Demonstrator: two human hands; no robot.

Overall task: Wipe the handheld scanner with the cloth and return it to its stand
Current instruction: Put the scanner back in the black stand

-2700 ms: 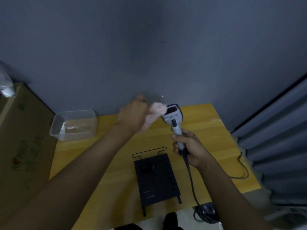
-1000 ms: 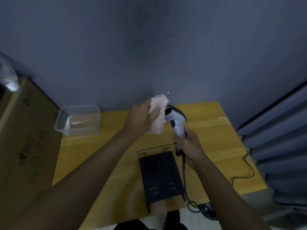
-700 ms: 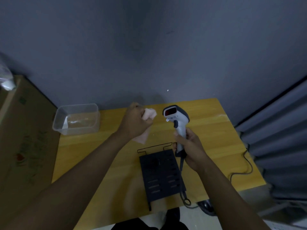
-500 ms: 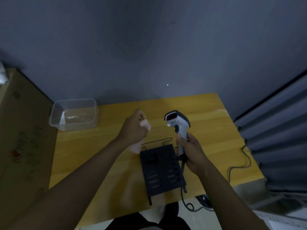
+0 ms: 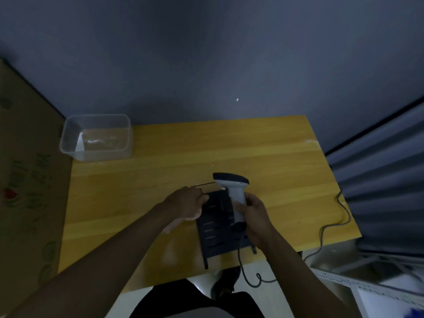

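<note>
My right hand grips the handle of the grey-and-white handheld scanner, holding it upright just over the black slotted stand that lies flat on the wooden table. The scanner's head points left, above the stand's wire loop. My left hand is closed around the pale pink cloth, a bit of which pokes out under my palm, and rests at the stand's left edge. The scanner's cable hangs off the table's front edge.
A clear plastic tub sits at the table's back left corner. A cardboard box stands to the left. A second cable trails off the right edge, beside grey curtains. The wall is close behind.
My left hand pulled the cloth away from the scanner's head and came down to the stand's left edge. My right hand lowered the scanner towards the stand.
</note>
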